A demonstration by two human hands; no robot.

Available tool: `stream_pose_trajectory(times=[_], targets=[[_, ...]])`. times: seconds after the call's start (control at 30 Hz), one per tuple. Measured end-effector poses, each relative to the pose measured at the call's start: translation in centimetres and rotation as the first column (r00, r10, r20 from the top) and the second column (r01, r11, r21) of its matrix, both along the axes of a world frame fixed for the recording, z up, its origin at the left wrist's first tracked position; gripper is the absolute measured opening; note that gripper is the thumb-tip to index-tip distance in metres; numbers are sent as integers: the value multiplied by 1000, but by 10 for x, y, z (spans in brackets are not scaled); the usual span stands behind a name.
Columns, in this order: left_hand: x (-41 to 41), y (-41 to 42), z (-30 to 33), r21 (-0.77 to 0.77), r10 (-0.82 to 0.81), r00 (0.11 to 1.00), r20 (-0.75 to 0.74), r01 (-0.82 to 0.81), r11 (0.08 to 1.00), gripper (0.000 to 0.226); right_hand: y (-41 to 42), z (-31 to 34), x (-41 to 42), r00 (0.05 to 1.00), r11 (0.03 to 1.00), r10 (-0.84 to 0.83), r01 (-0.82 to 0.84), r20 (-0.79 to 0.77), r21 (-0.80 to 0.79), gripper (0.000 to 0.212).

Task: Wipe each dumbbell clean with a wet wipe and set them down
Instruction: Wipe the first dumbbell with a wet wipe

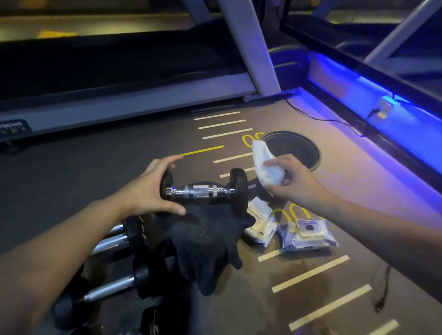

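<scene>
Left hand (149, 191) grips the dumbbell (203, 191) by its left head, bar lying crosswise — right hand (293, 181), fingers pinching the wet wipe (266, 167), sits just beside the right head

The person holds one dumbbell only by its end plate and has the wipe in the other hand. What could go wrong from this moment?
1. The left hand grips the dumbbell only by one end plate, so it may slip and drop onto the black gloves or the other dumbbells below.
2. The right hand pinches the wipe loosely; a corner may drag on the floor and pick up dirt.
</scene>
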State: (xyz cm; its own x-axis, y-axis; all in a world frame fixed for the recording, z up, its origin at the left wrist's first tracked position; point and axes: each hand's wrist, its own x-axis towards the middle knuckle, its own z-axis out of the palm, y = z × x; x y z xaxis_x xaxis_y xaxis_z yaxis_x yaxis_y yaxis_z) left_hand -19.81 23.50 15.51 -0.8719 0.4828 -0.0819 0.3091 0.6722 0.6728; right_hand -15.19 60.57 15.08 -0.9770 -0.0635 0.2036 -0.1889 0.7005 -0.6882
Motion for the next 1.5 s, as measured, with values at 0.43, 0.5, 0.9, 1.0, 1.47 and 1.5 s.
stream_pose_trajectory(times=[0.43, 0.5, 0.9, 1.0, 1.47, 1.5], targets=[[14, -8, -1, 91, -14, 997, 71, 7, 996, 128, -135, 34, 12, 976, 971, 215, -216, 20, 107, 59], [14, -10, -3, 79, -15, 998, 59, 10, 997, 127, -151, 30, 10, 975, 963, 218, -223, 50, 148, 61], [15, -18, -20, 97, 56, 987, 153, -72, 993, 140, -187, 22, -12, 952, 802, 225, -301, 206, 516, 76], [12, -20, -25, 127, 48, 978, 204, -75, 989, 139, -181, 29, -22, 938, 838, 241, -331, 249, 434, 62], [9, -22, -31, 174, 26, 955, 295, -81, 981, 126, -185, 7, -33, 941, 854, 244, -323, 234, 407, 60], [10, -21, -30, 165, 30, 956, 291, -81, 983, 126, -187, 6, -32, 942, 852, 241, -321, 234, 413, 61]])
